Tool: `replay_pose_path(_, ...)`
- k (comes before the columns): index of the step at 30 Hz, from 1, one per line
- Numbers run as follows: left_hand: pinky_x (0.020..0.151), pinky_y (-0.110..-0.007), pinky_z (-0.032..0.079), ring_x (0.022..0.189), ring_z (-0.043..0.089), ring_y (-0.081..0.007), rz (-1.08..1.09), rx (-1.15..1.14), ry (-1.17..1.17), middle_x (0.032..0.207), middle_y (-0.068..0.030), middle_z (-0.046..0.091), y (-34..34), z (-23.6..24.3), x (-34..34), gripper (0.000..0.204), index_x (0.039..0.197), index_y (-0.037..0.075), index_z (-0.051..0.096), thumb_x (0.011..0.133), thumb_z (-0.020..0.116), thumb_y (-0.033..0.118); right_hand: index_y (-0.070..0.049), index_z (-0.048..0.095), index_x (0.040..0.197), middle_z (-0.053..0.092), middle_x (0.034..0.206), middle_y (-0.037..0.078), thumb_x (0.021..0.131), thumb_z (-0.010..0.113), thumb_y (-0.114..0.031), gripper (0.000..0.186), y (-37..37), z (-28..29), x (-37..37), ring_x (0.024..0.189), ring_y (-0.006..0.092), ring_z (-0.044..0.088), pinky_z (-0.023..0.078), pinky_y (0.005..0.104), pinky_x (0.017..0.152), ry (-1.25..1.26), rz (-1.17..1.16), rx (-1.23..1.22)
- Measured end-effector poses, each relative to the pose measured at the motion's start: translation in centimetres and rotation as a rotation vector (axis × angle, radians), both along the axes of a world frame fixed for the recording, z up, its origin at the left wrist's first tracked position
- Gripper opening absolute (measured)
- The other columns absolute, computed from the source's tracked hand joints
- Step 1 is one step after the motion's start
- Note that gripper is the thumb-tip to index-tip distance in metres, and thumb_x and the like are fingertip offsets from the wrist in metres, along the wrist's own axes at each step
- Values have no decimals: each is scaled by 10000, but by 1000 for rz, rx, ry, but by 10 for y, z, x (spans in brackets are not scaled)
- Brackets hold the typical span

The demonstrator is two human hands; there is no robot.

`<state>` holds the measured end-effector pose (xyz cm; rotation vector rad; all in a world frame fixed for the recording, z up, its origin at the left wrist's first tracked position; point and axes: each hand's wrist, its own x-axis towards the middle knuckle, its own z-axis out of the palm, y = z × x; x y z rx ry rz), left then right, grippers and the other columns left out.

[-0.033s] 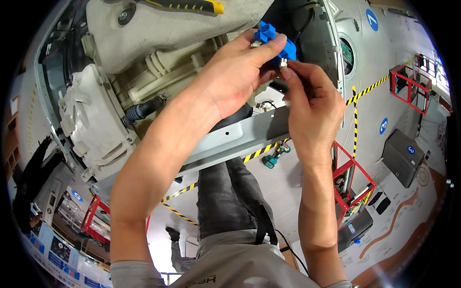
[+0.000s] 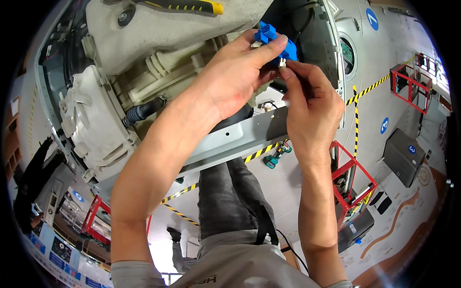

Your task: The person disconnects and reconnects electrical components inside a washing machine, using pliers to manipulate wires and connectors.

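My left hand (image 2: 230, 77) grips a blue plastic part (image 2: 289, 49), its thumb across the part and fingers curled behind it. My right hand (image 2: 312, 110) pinches a small white connector (image 2: 283, 63) against the lower side of the blue part; whether it is seated cannot be told. Both hands are over an open appliance, whose metal front rail (image 2: 211, 144) runs below them. Inside it are a concrete block (image 2: 168, 33), a white plastic housing (image 2: 96, 120) and a dark ribbed hose (image 2: 141, 110). A yellow-black tool (image 2: 201, 6) lies on the block.
A green cordless drill (image 2: 271, 158) lies on the floor below the rail, near striped tape. Red metal frames (image 2: 353, 173) and grey bins (image 2: 403, 153) stand at the right. Another person in dark clothing (image 2: 33, 182) is at the far left; another leg (image 2: 175, 249) shows below.
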<state>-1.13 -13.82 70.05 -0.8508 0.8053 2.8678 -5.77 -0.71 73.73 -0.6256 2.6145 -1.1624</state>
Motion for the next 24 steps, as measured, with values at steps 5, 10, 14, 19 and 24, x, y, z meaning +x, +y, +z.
replay_pose_path(5,914,-310,474,1031,587,-110,-60,-40,100,1103,11,638,-4,-7,-3,244,1189,114,606,992,665,246,-1,699,956,701,864,152,895,682,-40,74,-2,-3,0,738,330,683,537,375,659,149,62,25)
replay_pose_path(10,890,-321,476,984,597,-120,-89,-193,5,1080,-5,647,-7,10,-5,297,1131,108,627,980,663,362,-23,692,964,689,866,126,883,686,-61,90,-3,-5,-2,760,339,669,526,409,669,182,88,37)
replay_pose_path(14,907,-328,480,982,605,-140,-88,-209,-7,1075,-24,650,-11,-1,-6,373,1129,96,618,981,627,438,3,722,995,706,821,124,913,714,-63,105,-4,-3,0,650,197,657,518,294,618,268,137,79)
replay_pose_path(19,959,-376,489,1019,616,-187,-18,-17,-91,1120,-81,646,-8,2,-6,414,1203,33,555,1035,503,408,-1,725,977,699,831,111,902,721,-60,96,-2,-3,5,653,200,652,516,291,626,332,79,85)
replay_pose_path(24,967,-404,493,1013,620,-244,-21,211,85,1139,-139,643,-17,-12,-2,409,1194,-30,530,1053,400,331,11,713,948,677,818,111,891,725,-52,86,0,-2,6,648,192,640,508,295,622,326,73,62)
